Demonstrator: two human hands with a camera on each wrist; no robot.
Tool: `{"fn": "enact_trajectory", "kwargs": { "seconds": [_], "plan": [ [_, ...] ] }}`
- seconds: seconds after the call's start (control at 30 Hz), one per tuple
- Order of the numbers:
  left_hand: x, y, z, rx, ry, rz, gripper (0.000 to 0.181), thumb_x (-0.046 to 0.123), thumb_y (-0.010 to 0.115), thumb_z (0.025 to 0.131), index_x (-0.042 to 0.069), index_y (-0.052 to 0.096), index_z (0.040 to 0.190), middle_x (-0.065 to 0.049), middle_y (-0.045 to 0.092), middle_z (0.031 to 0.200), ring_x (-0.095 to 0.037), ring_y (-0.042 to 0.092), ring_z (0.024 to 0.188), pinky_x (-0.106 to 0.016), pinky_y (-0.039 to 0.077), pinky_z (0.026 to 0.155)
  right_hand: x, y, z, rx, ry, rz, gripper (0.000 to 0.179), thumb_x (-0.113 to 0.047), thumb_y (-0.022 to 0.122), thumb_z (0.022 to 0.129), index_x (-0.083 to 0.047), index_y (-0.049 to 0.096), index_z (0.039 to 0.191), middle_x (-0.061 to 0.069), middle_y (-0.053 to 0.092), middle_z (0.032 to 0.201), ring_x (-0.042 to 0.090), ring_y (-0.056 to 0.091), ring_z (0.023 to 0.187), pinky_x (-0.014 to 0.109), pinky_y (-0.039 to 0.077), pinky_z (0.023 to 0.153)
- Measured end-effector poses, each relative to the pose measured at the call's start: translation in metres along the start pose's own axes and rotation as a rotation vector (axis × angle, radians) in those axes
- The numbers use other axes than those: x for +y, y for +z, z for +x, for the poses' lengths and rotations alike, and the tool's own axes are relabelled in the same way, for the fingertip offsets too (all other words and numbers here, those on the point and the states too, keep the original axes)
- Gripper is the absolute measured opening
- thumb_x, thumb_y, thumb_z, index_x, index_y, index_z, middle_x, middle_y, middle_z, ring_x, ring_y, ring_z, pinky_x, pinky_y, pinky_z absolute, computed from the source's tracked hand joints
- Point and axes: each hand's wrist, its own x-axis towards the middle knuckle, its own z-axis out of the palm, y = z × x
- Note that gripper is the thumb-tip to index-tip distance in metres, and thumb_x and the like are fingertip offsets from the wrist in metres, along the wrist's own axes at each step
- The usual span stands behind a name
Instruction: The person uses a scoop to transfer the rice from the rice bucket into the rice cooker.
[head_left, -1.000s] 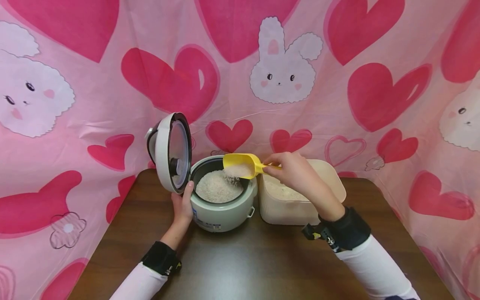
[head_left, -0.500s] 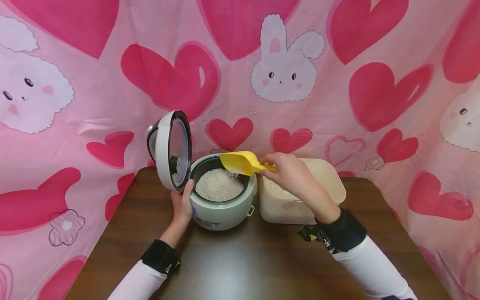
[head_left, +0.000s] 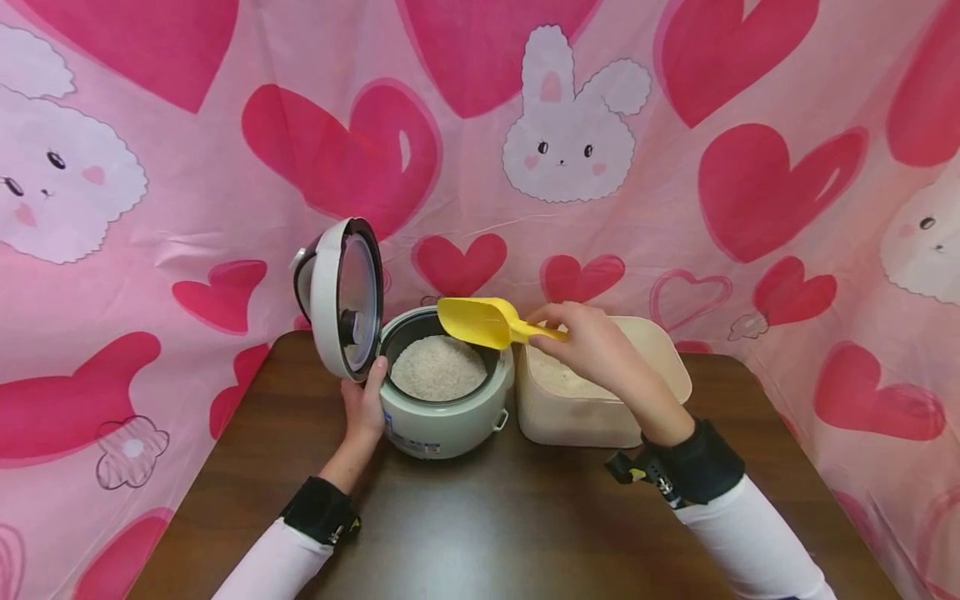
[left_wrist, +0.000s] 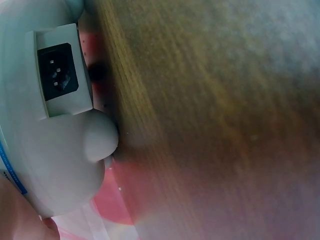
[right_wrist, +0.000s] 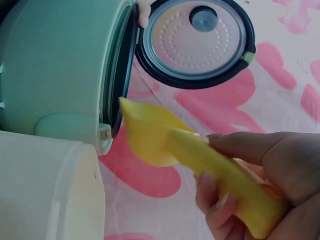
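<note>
A yellow scoop (head_left: 476, 322) hangs tilted over the right rim of a pale green rice cooker (head_left: 442, 433). My right hand (head_left: 588, 346) grips its handle, fingers wrapped round it in the right wrist view. White rice (head_left: 438, 368) lies in the cooker's dark inner pot. The cooker's lid (head_left: 326, 304) stands raised on the left. My left hand (head_left: 365, 408) holds the cooker's left side, its thumb up at the rim near the lid's base; its other fingers are mostly hidden. A cream bin (head_left: 577, 421) with rice in it stands right of the cooker, under my right hand.
Everything stands on a dark brown wooden table (head_left: 465, 533). A pink cloth (head_left: 465, 192) printed with hearts and rabbits hangs behind and at the sides. The cooker's power socket (left_wrist: 59, 72) shows in the left wrist view, with no cord in it.
The scoop has tipped over and its rice has fallen into the cooker's pot. My right hand has turned with it. The left hand has kept its place on the cooker.
</note>
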Motion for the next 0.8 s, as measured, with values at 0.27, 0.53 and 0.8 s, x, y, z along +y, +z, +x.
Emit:
{"fn": "enact_trajectory", "kwargs": {
  "seconds": [0.27,0.53,0.8],
  "plan": [
    [-0.001,-0.001,0.0,-0.01,-0.007,0.011,0.05,0.018,0.058,0.099,-0.006,0.053,0.142,-0.025,0.059,0.142,-0.001,0.056,0.115,-0.02,0.038,0.107,0.036,-0.007,-0.009,-0.095,0.071,0.297,0.031,-0.028,0.071,0.099,-0.009,0.073,0.124,0.011,0.067,0.089,0.025,0.055,0.056,0.032,0.05,0.05],
    [-0.001,-0.001,-0.001,-0.011,0.0,0.003,0.05,0.017,0.058,0.099,-0.007,0.053,0.142,-0.025,0.059,0.141,-0.001,0.056,0.114,-0.02,0.038,0.107,0.065,-0.021,-0.027,-0.128,0.135,0.386,0.035,-0.032,0.07,0.1,-0.008,0.071,0.125,0.012,0.062,0.085,0.026,0.054,0.054,0.03,0.049,0.05],
    [-0.001,-0.002,-0.001,-0.019,0.009,0.017,0.05,0.018,0.058,0.1,-0.005,0.052,0.144,-0.025,0.057,0.144,-0.001,0.055,0.117,-0.022,0.037,0.109,0.094,-0.041,-0.051,-0.141,0.171,0.441,0.038,-0.028,0.065,0.103,-0.002,0.065,0.13,0.013,0.063,0.087,0.027,0.053,0.055,0.028,0.051,0.052]
  ]
}}
